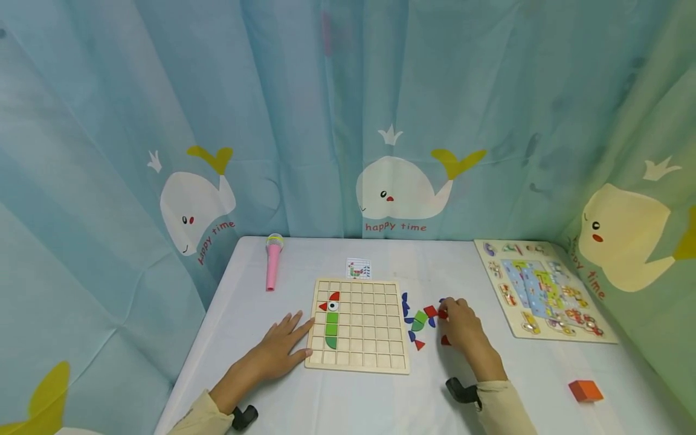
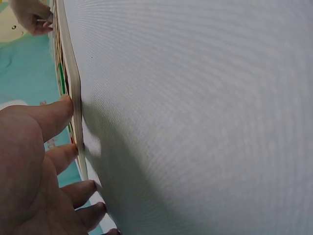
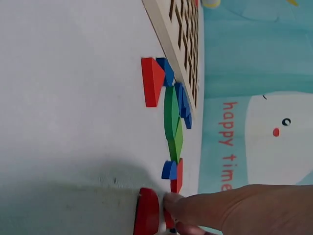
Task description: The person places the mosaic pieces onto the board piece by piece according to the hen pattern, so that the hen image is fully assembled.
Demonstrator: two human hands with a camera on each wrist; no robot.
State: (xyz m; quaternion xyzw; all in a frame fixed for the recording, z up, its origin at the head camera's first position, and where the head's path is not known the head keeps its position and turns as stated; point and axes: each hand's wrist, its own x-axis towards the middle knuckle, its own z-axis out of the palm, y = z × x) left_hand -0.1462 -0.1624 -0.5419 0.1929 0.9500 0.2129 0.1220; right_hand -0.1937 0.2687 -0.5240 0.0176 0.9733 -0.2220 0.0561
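Note:
A wooden grid board [image 1: 370, 341] lies on the white table, with red and green pieces [image 1: 331, 329] set in its left columns. My left hand [image 1: 288, 341] lies flat beside it, and its fingertips [image 2: 66, 105] touch the board's left edge [image 2: 73, 73]. Right of the board lie loose pieces: a green one [image 1: 418, 320], blue ones [image 1: 405, 305] and a red triangle [image 1: 419, 345]. My right hand [image 1: 454, 317] reaches among them and pinches a small red piece [image 3: 168, 220] at its fingertips [image 3: 188, 208]. A rounded red piece [image 3: 146, 213] lies just beside them.
A pink microphone toy [image 1: 272, 266] and a small picture card [image 1: 358, 269] lie behind the board. A large picture puzzle [image 1: 544, 290] sits at the back right, and an orange block [image 1: 585, 391] near the front right. Whale-print curtains enclose the table.

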